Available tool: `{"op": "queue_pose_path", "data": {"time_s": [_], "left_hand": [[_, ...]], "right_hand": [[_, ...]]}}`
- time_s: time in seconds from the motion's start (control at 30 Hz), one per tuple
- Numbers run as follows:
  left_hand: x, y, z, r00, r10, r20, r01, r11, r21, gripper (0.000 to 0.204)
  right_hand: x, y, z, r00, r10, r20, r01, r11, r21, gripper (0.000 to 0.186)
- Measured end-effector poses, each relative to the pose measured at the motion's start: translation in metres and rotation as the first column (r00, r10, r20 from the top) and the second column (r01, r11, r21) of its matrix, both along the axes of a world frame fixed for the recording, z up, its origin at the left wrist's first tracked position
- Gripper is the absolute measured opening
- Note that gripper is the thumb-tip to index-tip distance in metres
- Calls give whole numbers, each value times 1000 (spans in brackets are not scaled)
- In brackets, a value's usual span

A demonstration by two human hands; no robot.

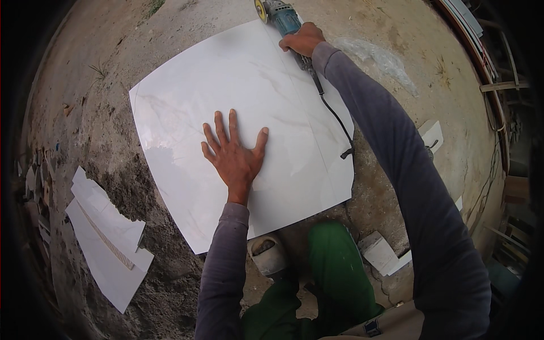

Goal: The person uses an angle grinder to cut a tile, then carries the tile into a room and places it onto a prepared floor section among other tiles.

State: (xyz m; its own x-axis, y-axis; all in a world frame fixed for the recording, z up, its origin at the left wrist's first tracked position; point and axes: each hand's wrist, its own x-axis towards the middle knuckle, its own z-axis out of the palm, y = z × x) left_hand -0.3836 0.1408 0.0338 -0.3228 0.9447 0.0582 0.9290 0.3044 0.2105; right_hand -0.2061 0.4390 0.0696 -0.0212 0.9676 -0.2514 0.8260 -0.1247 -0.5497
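A large white marble-look tile [192, 136] lies flat on the ground in front of me. My left hand [235, 161] rests on its middle, palm down with the fingers spread. At the tile's far edge my right hand [305, 39] grips a teal angle grinder [286, 21] by its body. The grinder's yellow-rimmed disc [261, 10] is at the top of the view, at or just past that edge; whether it touches the tile I cannot tell. A thin line runs along the tile's right part. The black cord [334, 116] trails back over the tile.
Broken white tile pieces [107, 232] lie on rough ground at the left. Crumpled clear plastic [379, 59] lies beyond my right forearm. Smaller offcuts [381, 253] sit beside my green-trousered knee [340, 266]. My shoe [267, 255] is close to the tile's near edge. Stacked boards line the right.
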Motion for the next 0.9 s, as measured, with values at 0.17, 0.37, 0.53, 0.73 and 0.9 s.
{"op": "queue_pose_path", "data": {"time_s": [0.17, 0.37, 0.53, 0.73, 0.9], "left_hand": [[0, 0, 0, 1000, 1, 8, -1, 1000, -5, 91], [0, 0, 0, 1000, 0, 12, 0, 1000, -7, 91], [0, 0, 0, 1000, -3, 11, 3, 1000, -9, 92], [0, 0, -2, 1000, -1, 0, 1, 1000, -21, 93], [-1, 0, -2, 1000, 0, -11, -1, 1000, -14, 93]], "right_hand": [[-1, 1, 0, 1000, 21, -3, -21, 1000, -9, 46], [1, 2, -3, 1000, 28, -11, -28, 1000, 6, 48], [2, 2, -7, 999, 37, -7, -37, 998, 53, 49], [2, 1, -7, 999, 27, -24, -25, 999, 48, 50], [1, -1, -1, 999, 19, -30, -18, 1000, 17, 53]]}}
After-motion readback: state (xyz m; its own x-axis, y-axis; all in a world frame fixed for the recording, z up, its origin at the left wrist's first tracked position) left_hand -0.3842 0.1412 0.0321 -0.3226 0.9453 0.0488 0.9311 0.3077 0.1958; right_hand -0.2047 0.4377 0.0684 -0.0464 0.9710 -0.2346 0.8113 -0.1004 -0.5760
